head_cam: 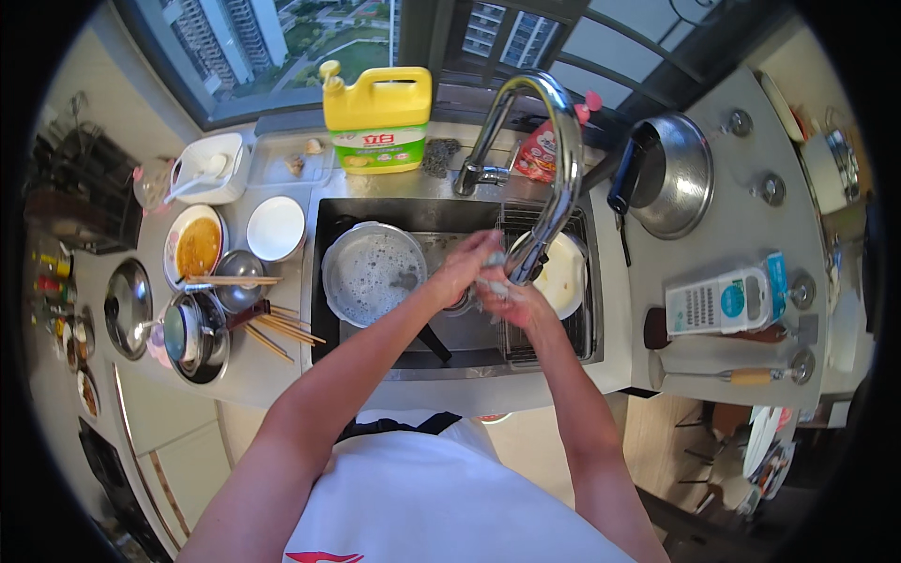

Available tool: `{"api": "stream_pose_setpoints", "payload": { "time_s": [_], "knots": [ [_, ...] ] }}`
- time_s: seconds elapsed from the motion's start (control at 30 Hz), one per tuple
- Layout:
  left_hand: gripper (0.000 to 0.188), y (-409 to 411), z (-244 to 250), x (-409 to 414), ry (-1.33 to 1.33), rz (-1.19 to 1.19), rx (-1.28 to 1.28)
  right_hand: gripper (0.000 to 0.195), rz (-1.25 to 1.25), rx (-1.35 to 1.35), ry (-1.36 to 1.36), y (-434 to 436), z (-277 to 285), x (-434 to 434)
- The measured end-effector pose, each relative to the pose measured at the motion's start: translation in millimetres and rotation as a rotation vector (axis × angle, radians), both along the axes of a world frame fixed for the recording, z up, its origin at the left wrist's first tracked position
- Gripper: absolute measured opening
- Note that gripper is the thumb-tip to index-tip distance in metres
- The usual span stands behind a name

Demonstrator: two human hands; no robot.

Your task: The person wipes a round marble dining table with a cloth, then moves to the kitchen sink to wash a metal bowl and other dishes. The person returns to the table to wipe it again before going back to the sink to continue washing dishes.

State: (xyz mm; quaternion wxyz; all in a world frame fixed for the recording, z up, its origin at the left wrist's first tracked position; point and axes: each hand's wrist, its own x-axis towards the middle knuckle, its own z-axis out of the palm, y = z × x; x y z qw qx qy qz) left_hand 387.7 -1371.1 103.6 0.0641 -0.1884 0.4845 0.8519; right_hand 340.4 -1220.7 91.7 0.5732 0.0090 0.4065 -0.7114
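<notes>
Over the sink (450, 362), my left hand (456, 273) and my right hand (519, 304) are close together beneath the spout of the chrome faucet (564, 176). Between them they grip a pale, wet, cloth-like thing (495, 279), blurred and partly covered by fingers. Left of my hands, a round metal pot (373, 271) of sudsy water sits in the basin, with a black handle (433, 343) near it. A whitish dish (563, 276) lies in the wire rack (517, 350) on the right, partly behind the faucet head.
Bowls (276, 228), a sauce-stained plate (198, 246), chopsticks (281, 331) and a small pan (200, 338) crowd the left counter. Behind the sink stand a yellow detergent jug (380, 119) and steel wool (441, 156). A metal pan (672, 176) and a boxed grater (718, 301) lie right.
</notes>
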Motion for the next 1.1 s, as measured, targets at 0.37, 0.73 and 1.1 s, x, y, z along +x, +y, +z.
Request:
{"api": "stream_pose_setpoints", "payload": {
  "time_s": [0.37,0.73,1.1],
  "knots": [
    [0.043,-55,-18,38,-0.126,0.372,-0.022,0.022,-0.061,0.387,0.354,-78,46,-62],
    [0.052,-22,4,21,0.066,-0.166,0.234,0.042,-0.023,0.039,-0.210,-10,25,44],
    [0.018,29,-20,-9,-0.177,0.051,0.035,0.021,0.168,0.376,0.193,14,24,37]
  ]
}}
